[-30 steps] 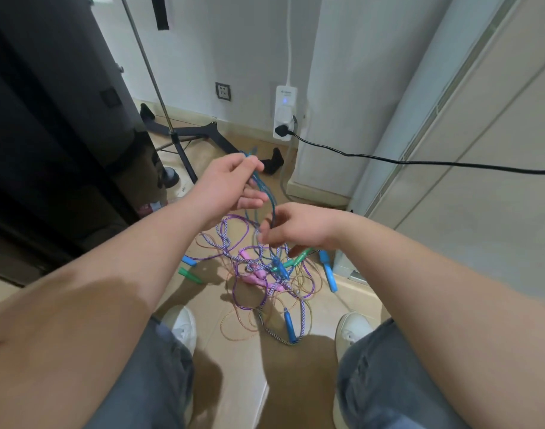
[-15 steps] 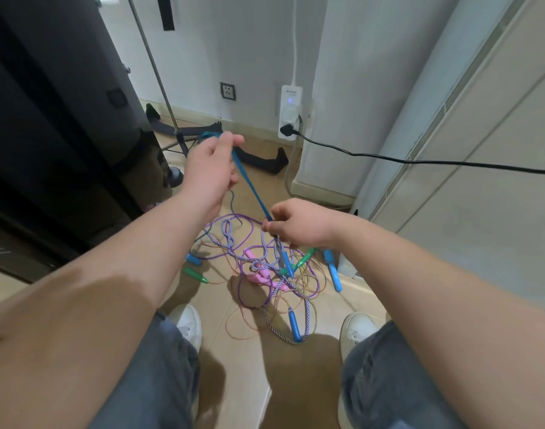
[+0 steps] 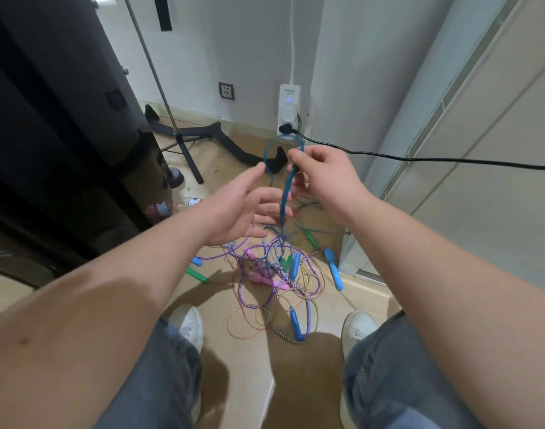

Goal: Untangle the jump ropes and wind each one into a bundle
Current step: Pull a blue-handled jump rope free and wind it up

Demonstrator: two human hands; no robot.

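My right hand [image 3: 322, 178] pinches a loop of the blue rope [image 3: 285, 193] while my left hand [image 3: 243, 209] hangs open beside it, the tangled jump ropes [image 3: 277, 274] heaped on the floor [image 3: 234, 382] between my shoes; best drawn up slowly, hand over hand.

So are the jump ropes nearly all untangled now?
Not yet. No finished bundle is in view. The right hand pinches a loop of the blue rope, lifted from the tangled pile on the floor; the left hand is open. The other ropes are knotted together.
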